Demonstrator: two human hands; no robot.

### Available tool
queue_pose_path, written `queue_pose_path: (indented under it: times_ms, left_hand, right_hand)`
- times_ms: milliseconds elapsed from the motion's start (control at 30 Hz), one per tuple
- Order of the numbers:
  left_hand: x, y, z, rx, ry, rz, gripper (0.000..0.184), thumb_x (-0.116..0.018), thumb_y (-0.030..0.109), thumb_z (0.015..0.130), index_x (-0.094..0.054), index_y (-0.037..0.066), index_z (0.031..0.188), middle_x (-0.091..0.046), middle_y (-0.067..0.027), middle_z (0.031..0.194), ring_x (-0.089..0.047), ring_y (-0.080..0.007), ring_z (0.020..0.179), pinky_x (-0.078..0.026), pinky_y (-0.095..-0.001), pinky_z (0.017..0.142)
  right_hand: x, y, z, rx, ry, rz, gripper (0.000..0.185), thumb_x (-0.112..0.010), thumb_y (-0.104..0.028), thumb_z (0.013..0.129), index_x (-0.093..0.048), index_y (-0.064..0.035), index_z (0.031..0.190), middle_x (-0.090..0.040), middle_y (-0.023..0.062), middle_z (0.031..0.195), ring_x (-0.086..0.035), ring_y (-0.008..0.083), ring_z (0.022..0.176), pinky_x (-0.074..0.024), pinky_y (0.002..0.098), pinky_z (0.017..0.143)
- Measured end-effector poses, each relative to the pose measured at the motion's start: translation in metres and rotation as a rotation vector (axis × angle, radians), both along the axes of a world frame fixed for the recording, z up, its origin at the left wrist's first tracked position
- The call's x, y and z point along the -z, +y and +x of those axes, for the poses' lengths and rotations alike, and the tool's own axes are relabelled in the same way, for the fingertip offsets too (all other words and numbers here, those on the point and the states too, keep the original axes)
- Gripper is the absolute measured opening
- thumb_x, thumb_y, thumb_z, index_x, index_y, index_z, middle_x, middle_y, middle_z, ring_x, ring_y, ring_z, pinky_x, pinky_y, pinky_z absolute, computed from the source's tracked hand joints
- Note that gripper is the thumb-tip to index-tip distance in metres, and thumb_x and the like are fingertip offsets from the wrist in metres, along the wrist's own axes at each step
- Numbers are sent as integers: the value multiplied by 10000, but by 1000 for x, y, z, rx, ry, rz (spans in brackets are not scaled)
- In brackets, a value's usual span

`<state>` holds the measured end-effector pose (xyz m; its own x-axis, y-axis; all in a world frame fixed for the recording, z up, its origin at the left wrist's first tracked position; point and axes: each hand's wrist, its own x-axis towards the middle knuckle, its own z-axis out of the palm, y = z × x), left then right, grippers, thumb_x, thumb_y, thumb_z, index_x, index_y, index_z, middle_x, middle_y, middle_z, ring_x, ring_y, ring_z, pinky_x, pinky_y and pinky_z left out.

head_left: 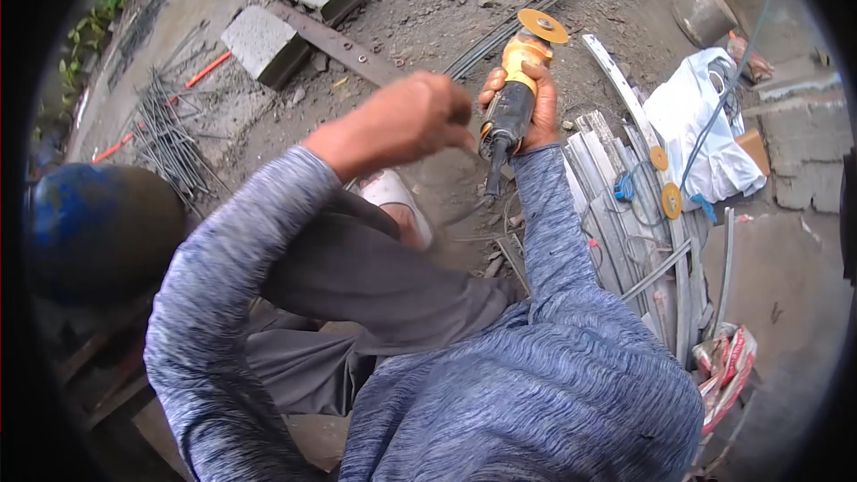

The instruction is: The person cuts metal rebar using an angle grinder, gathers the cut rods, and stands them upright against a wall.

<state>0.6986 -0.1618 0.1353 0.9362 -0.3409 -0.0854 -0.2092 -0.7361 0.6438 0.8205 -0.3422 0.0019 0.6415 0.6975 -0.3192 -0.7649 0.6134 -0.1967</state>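
My right hand [543,105] is wrapped round the body of an angle grinder [516,94], yellow at the head and black toward the rear. A tan disc [543,26] sits at its top end, and the power cord leaves the lower end. My left hand [402,120] is in the air just left of the grinder, slightly blurred. Its fingers are half curled with the thumb apart from them, and nothing shows between them. The left hand does not visibly touch the grinder.
Metal strips [616,214] lie at the right, with two loose tan discs [671,201] on them. A white sack [701,120] lies beyond. Concrete blocks [261,43], a perforated steel bar [335,46] and thin rods [170,129] lie on the dirt. A blue rounded tank [103,232] stands left.
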Motion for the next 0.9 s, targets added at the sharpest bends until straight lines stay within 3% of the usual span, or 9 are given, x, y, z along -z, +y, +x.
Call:
queue_pose_path:
  times_ms: [167, 267, 300, 400, 500, 600, 733, 767, 900]
  left_hand:
    - [-3, -36, -8, -92, 112, -119, 246, -784, 166, 842, -700, -43, 942, -685, -125, 743, -649, -215, 678, -507, -364, 659]
    - [4, -44, -21, -178, 91, -143, 250, -796, 163, 823, -682, -44, 903, -655, -108, 714, -614, -170, 660, -490, -349, 626]
    - [4, -44, -22, -203, 132, -125, 233, -807, 154, 823, -675, -31, 876, -658, -77, 722, -597, -128, 653, -485, -330, 608]
    - [14, -39, -28, -266, 174, -228, 260, -835, 168, 788, -661, -23, 820, -650, -72, 713, -580, -149, 636, -481, -353, 605]
    - [14, -36, -37, -312, 281, -263, 276, -853, 171, 792, -648, -11, 819, -637, -43, 714, -568, -121, 652, -482, -314, 598]
    - [16, -39, -48, -313, 223, -104, 313, -867, 191, 792, -623, -2, 820, -609, -41, 705, -554, -110, 643, -471, -294, 581]
    - [32, -43, -63, -347, 181, -106, 337, -857, 205, 806, -589, 8, 861, -587, -40, 773, -561, -113, 702, -483, -298, 622]
    - [31, -45, -65, -393, 247, -125, 331, -852, 192, 806, -602, 3, 914, -626, -58, 811, -592, -138, 751, -495, -300, 669]
    - [23, -41, -70, -393, 114, -47, 379, -844, 164, 803, -634, 7, 1076, -681, -91, 925, -640, -176, 837, -511, -312, 724]
  right_hand:
    - [-5, -10, -14, -38, -49, 76, 397, -678, -380, 825, -618, 11, 862, -649, 135, 762, -688, 290, 667, -622, 404, 652]
    - [-6, -9, -25, 48, 30, 52, 429, -698, -390, 804, -610, 11, 928, -652, 132, 764, -684, 289, 656, -621, 400, 649]
    - [-4, -11, -27, 19, -17, 30, 480, -714, -387, 788, -580, 8, 1026, -652, 130, 774, -682, 287, 661, -620, 409, 645]
    - [-1, -3, -36, 17, 124, 161, 469, -728, -340, 785, -539, -9, 1058, -655, 136, 821, -680, 287, 685, -610, 450, 648]
    - [3, 4, -47, 43, 23, 161, 419, -716, -296, 802, -525, -14, 1046, -653, 140, 825, -678, 283, 695, -602, 477, 668]
    - [-2, 8, -62, 14, 72, 154, 375, -695, -274, 817, -545, 3, 1019, -655, 141, 801, -672, 282, 663, -599, 475, 663]
    - [7, 11, -65, -43, 62, 168, 373, -694, -281, 825, -550, 6, 1015, -653, 138, 798, -670, 278, 662, -590, 469, 653]
    - [8, 11, -65, -41, 81, 161, 378, -691, -281, 825, -554, 13, 1020, -659, 147, 799, -673, 278, 654, -596, 451, 646]
    - [23, 0, -57, -33, 67, 28, 402, -694, -284, 829, -556, 24, 1048, -673, 158, 800, -682, 274, 641, -609, 417, 634]
